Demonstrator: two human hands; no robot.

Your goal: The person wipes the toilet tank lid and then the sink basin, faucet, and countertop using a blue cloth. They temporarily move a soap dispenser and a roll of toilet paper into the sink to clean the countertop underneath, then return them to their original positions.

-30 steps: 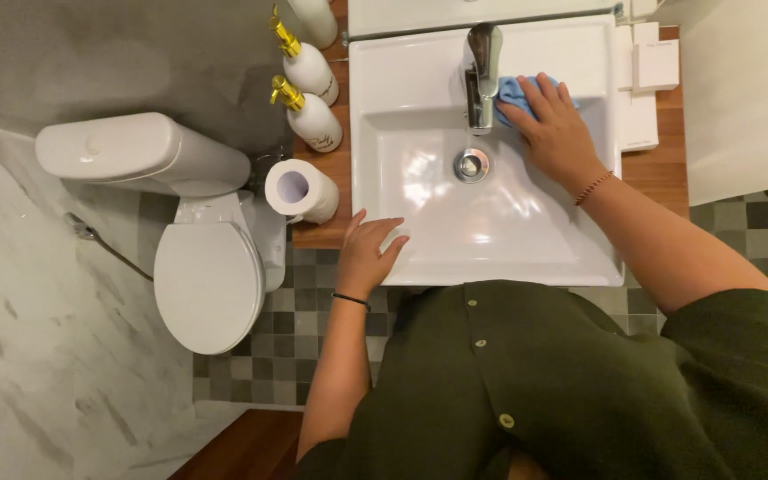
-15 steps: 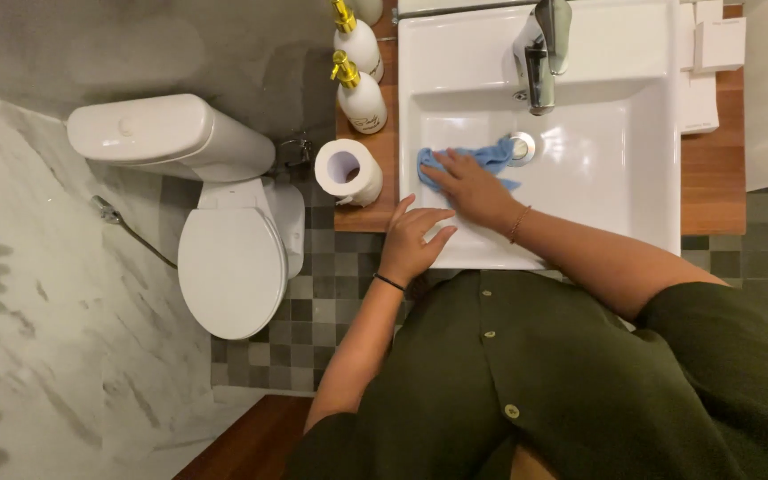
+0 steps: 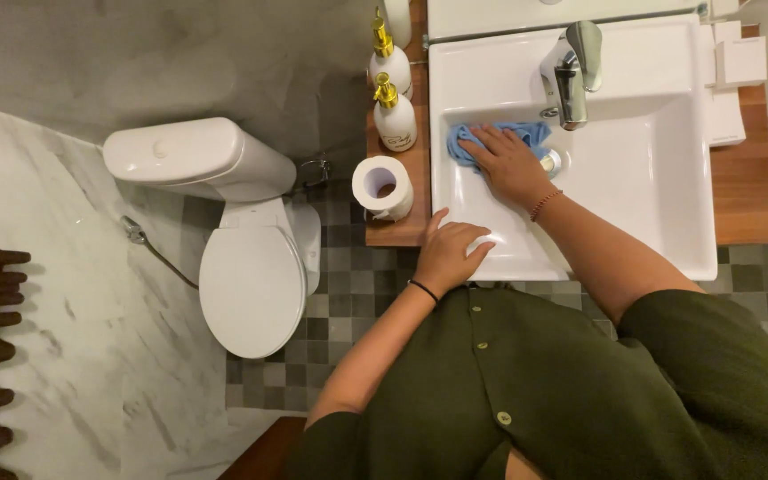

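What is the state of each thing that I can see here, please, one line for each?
Right hand: flat, pressing the blue cloth on the basin.
Left hand: resting open on the sink front rim.
Blue cloth: crumpled, on the inner back wall.
Tap: no water visible.
Toilet: lid closed.
Paper roll: upright on the wooden counter.
Two pump bottles: upright.

Bathroom: toilet (image 3: 255,267), white sink (image 3: 668,178), chrome tap (image 3: 571,76)

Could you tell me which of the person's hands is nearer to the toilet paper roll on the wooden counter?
Left. The left hand rests on the sink's front-left corner, just right of the toilet paper roll. The right hand presses a blue cloth inside the basin, farther away.
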